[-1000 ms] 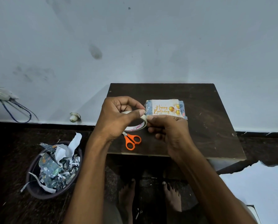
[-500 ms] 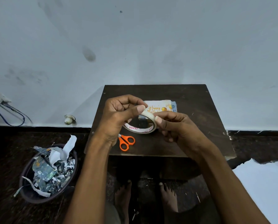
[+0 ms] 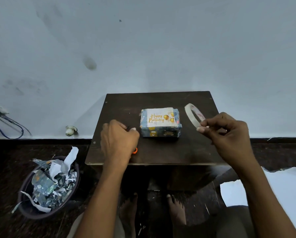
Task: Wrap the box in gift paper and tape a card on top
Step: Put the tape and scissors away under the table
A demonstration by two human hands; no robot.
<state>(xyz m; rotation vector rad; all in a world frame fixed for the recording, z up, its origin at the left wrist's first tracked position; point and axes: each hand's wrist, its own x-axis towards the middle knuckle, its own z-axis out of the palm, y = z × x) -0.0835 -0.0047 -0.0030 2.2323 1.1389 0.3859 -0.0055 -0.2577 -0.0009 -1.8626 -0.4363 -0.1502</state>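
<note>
Wrapped box [image 3: 160, 131]: centre of dark table [image 3: 161, 152], "Happy Birthday" card [image 3: 159, 117] on top. Right of box: tape roll [image 3: 193, 115], pinched on edge by right hand [image 3: 229, 136]. Left of box: left hand [image 3: 118, 141], fingers curled over orange-handled scissors [image 3: 135, 150].

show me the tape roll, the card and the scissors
tape roll [image 3: 192, 115], head view, outer band of the ring
card [image 3: 159, 117], head view, middle of its printed face
scissors [image 3: 135, 150], head view, orange handle loop beside the left hand

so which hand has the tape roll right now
The right hand pinches the tape roll beside the wrapped box; the left hand covers the scissors.
</note>
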